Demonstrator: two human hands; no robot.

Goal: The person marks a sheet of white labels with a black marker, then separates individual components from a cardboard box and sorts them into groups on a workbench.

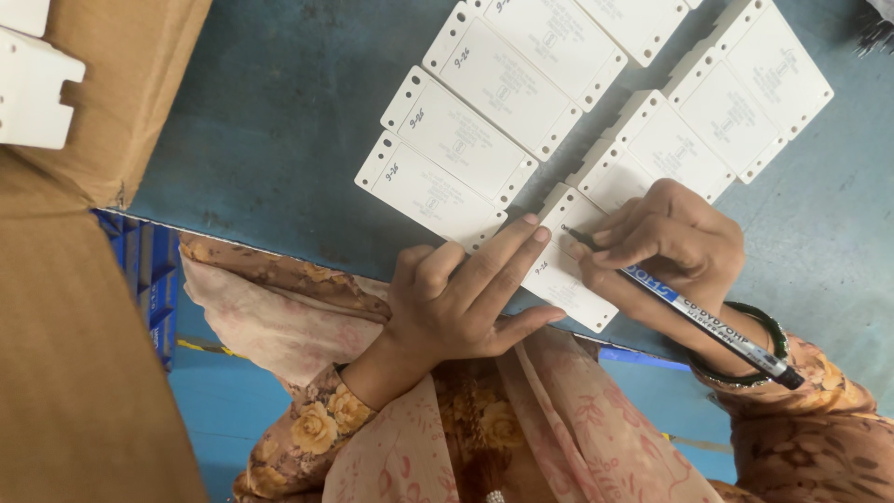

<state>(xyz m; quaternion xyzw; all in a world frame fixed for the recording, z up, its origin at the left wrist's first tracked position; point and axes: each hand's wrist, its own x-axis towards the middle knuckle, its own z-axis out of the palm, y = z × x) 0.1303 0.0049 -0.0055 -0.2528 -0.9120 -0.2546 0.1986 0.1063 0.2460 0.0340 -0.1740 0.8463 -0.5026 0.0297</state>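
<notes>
Across the middle and upper frame runs the blue-grey surface (279, 112), scuffed and worn. At the left edge a brown cardboard box (84, 326) fills the frame from top to bottom, with white plastic parts (33, 84) resting at its upper left corner. Below the near edge of the surface, a blue crate (154, 279) shows between the box and my patterned sleeve.

On the surface, white rectangular plates with notched corners lie in two slanted rows: the left row (484, 121) runs from centre frame to the top, the right row (717, 112) toward the upper right. Each left-row plate carries a small handwritten mark at one end.

One further white plate (563, 279) lies at the near edge, centre frame. My left hand (456, 298) presses flat on it, fingers extended and spread narrowly over its left end. My right hand (670, 247) has its fingers closed around a black marker pen (698, 317), tip touching the upper end of this plate. A green bangle (768, 335) sits on the right wrist.
</notes>
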